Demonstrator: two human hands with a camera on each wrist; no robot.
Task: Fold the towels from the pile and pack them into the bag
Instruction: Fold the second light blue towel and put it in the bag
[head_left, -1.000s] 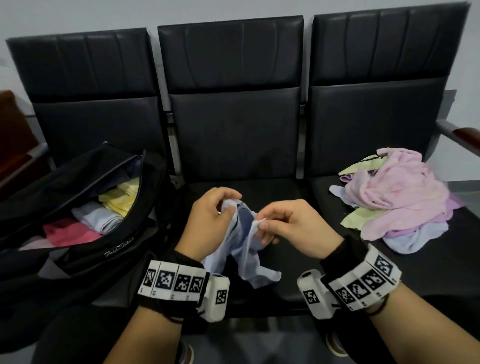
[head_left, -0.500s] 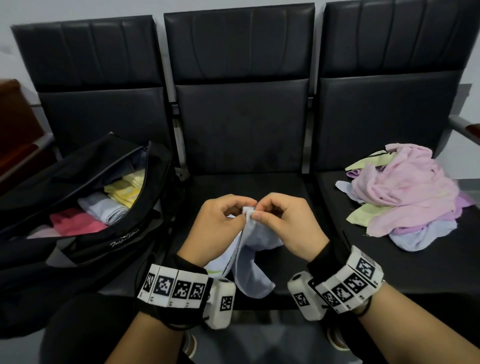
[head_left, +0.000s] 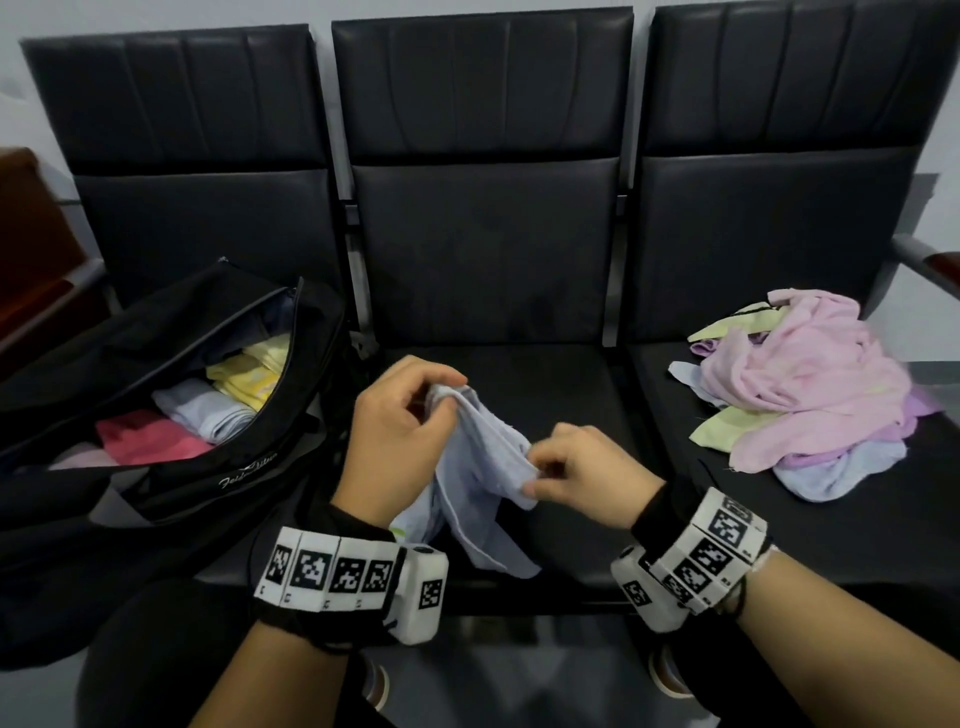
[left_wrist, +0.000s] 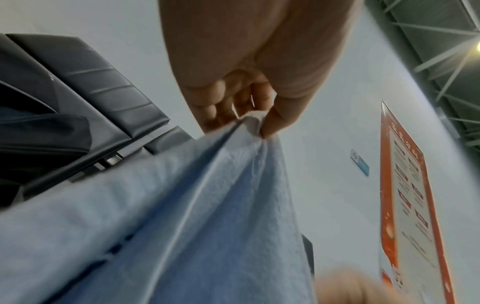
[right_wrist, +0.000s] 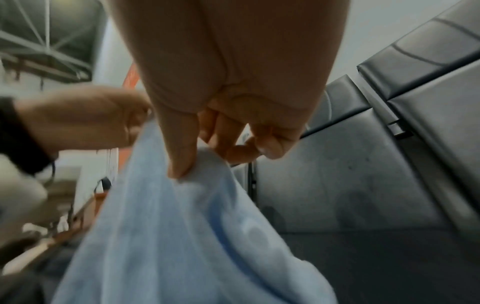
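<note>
Row of three black padded leatherette seats (head_left: 483, 249) against a pale wall, largest thing in view. Open black fabric duffel bag (head_left: 171, 415) on the left seat, already holding folded towels: pink, pale grey-blue, yellow. Loose pile of pink, lilac, yellow-green and pale blue towels (head_left: 800, 395) on the right seat, well apart from the bag. Light blue terry towel (head_left: 483, 478) held over the middle seat, near edge, hanging crumpled between both hands. Left hand (head_left: 400, 441) pinches a top corner between thumb and curled fingers; right hand (head_left: 582, 473) pinches the edge lower and to the right, thumb against forefinger, other fingers curled in

Step in hand looks like finding corners to spread the towel before folding. To do it well: run the right pinch along the hem to the next corner, pull both corners apart level so the cloth hangs flat, then fold on the middle seat, not in the air

Writing: white cursive script on the bag's side (head_left: 248, 469), too small to read surely. Orange-bordered poster (left_wrist: 407, 205) on the wall in left wrist view, text illegible
</note>
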